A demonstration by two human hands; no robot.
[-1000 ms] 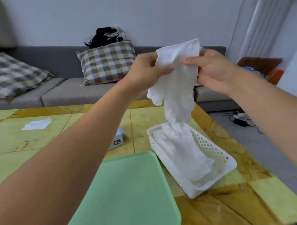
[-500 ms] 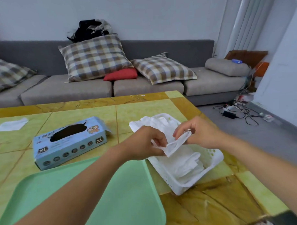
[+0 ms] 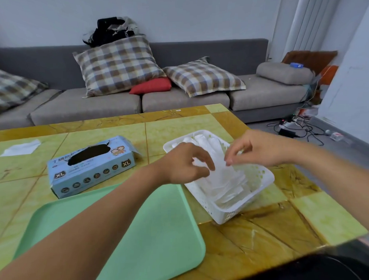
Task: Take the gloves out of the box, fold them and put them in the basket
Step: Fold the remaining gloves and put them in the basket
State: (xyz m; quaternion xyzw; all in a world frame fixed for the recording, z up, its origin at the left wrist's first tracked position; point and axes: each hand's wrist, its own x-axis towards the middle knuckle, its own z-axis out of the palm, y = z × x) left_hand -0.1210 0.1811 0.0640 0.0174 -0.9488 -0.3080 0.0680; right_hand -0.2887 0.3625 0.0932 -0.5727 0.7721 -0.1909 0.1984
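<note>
Glove just released onto gloves [image 3: 220,180] in basket [image 3: 264,181] — left hand [image 3: 186,162], right hand [image 3: 257,147] now loose, empty — box [image 3: 90,166] next.

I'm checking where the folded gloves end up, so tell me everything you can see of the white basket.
The white basket is a shallow rectangular tray, plastic by its look, with perforated walls. It sits flat and slightly askew on the yellow-green table, right of the green tray. White gloves lie inside. Both hands hover above it.
</note>
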